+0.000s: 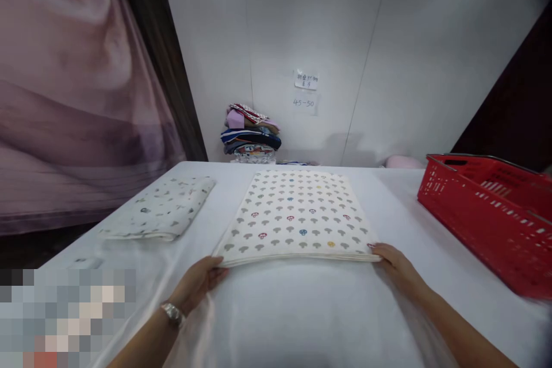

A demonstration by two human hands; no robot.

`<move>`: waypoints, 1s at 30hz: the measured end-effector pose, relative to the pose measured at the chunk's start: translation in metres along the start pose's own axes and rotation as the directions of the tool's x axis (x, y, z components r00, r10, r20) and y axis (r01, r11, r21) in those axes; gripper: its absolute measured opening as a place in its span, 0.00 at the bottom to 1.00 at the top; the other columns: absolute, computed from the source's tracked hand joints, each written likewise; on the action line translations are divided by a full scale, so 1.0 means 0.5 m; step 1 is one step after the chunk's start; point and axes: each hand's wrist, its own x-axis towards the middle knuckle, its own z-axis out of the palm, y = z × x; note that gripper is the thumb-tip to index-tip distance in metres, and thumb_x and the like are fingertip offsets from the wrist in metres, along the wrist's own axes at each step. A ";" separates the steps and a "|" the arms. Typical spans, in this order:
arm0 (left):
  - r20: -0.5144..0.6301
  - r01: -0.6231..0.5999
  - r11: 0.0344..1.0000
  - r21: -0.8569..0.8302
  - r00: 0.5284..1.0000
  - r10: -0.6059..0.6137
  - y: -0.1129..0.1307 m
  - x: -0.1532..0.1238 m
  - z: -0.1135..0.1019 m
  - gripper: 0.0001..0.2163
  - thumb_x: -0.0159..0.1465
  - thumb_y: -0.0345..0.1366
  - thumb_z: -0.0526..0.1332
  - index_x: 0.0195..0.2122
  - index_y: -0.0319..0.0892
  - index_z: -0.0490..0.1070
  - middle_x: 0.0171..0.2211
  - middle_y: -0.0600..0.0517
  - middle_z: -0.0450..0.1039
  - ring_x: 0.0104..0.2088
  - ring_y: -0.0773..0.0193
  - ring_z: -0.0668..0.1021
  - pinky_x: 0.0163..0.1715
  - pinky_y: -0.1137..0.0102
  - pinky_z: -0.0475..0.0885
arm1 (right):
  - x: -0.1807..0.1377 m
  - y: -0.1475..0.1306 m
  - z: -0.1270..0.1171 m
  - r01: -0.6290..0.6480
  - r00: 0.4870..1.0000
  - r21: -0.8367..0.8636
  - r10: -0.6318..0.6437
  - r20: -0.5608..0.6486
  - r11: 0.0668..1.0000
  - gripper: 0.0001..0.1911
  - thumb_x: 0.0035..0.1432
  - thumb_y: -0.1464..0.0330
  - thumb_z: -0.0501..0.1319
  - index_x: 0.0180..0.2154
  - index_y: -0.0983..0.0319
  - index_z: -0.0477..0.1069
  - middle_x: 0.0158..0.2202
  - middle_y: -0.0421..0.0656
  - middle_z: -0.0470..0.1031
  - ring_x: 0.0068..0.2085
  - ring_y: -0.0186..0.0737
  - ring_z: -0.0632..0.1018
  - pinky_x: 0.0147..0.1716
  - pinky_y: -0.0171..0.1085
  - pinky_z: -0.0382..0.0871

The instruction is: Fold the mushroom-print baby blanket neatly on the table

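A folded cream cloth with a mushroom print lies flat on the white table in front of me. My left hand pinches its near left corner, fingers closed on the layered edge. My right hand grips the near right corner in the same way. A watch sits on my left wrist.
A second folded patterned cloth lies at the left of the table. A red plastic basket stands at the right edge. A stack of folded clothes rests against the back wall under paper notes. A pink curtain hangs at left.
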 end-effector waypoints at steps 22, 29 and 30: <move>-0.162 -0.189 0.807 0.560 0.930 0.330 -0.047 -0.060 -0.063 0.14 0.49 0.31 0.65 0.37 0.39 0.66 0.26 0.49 0.72 0.25 0.61 0.76 0.26 0.68 0.72 | -0.130 -0.130 -0.018 0.078 0.994 -0.292 -0.051 0.097 0.953 0.18 0.59 0.72 0.49 0.50 0.60 0.68 0.50 0.48 0.70 0.53 0.49 0.68 0.50 0.51 0.61; 0.275 -0.391 -0.024 0.920 0.602 0.749 -0.103 -0.101 -0.004 0.16 0.57 0.37 0.59 0.48 0.42 0.66 0.54 0.41 0.62 0.55 0.49 0.63 0.54 0.57 0.57 | -0.082 -0.212 0.021 0.189 0.975 -0.249 -0.152 0.162 0.950 0.17 0.59 0.73 0.49 0.48 0.59 0.68 0.47 0.47 0.71 0.50 0.45 0.68 0.53 0.49 0.54; 0.368 -0.446 -0.086 0.891 0.598 0.712 -0.115 -0.105 0.014 0.15 0.58 0.36 0.58 0.47 0.42 0.67 0.54 0.42 0.62 0.55 0.50 0.63 0.54 0.58 0.57 | -0.073 -0.223 0.027 0.205 0.971 -0.231 -0.168 0.172 0.951 0.17 0.59 0.73 0.49 0.48 0.59 0.68 0.46 0.47 0.72 0.49 0.44 0.69 0.52 0.49 0.54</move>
